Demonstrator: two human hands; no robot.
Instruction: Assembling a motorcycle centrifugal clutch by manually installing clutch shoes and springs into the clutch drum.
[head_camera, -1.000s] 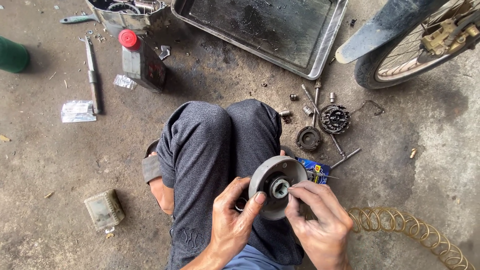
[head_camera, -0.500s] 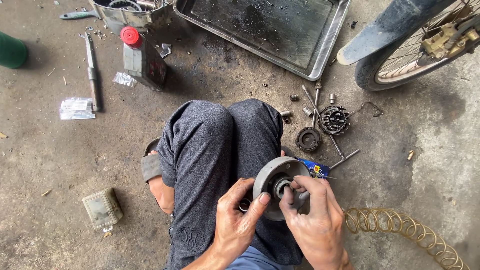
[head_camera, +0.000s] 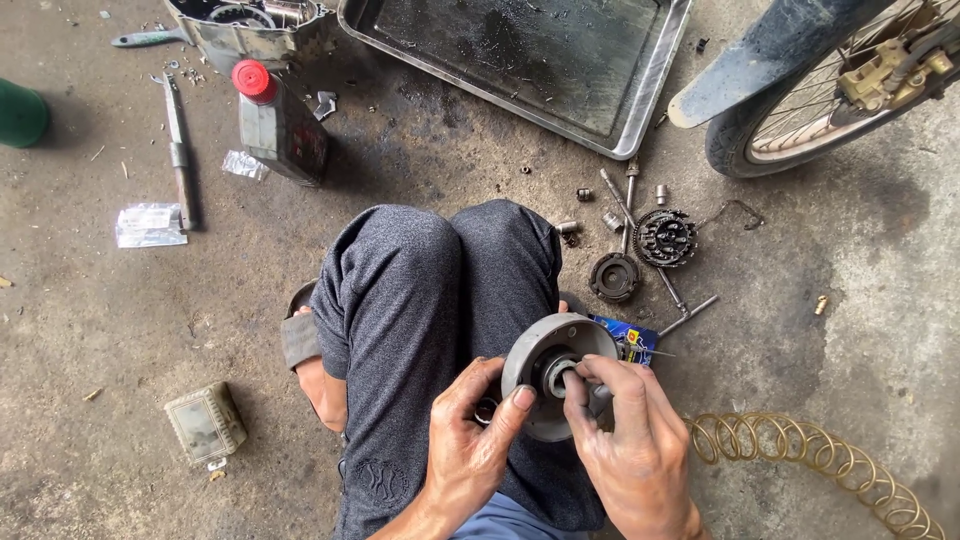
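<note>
Motorcycle repair workshop: stained concrete floor, metal drain tray, wheel, scattered gears.

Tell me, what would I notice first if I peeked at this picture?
First, two greasy hands low in the middle: the left hand steadies a round grey metal drum over the knees while the right hand pinches its hub. Next, the big metal tray at the top, and the wheel at the top right.
</note>
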